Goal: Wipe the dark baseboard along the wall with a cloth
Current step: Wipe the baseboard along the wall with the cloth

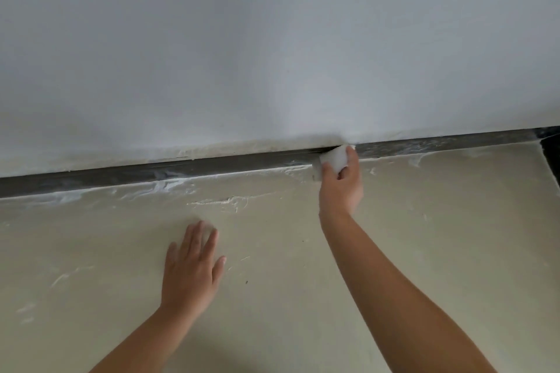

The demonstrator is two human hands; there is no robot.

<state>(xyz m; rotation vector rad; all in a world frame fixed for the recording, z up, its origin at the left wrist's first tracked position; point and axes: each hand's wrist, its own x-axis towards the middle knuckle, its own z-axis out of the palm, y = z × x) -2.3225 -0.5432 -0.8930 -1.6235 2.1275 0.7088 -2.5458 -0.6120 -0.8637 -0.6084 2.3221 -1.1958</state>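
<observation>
A dark baseboard (212,165) runs along the foot of the pale wall, rising slightly from left to right. White smears mark it at the left and to the right of my right hand. My right hand (341,188) grips a white cloth (331,159) and presses it against the baseboard, right of centre. Fingers cover the lower part of the cloth. My left hand (191,266) lies flat on the beige floor with fingers spread, well short of the baseboard.
The beige floor (303,251) carries white streaks and dried smears, thickest near the baseboard. The pale wall (272,39) fills the upper half. A dark patch (550,148) shows at the far right edge where the baseboard ends.
</observation>
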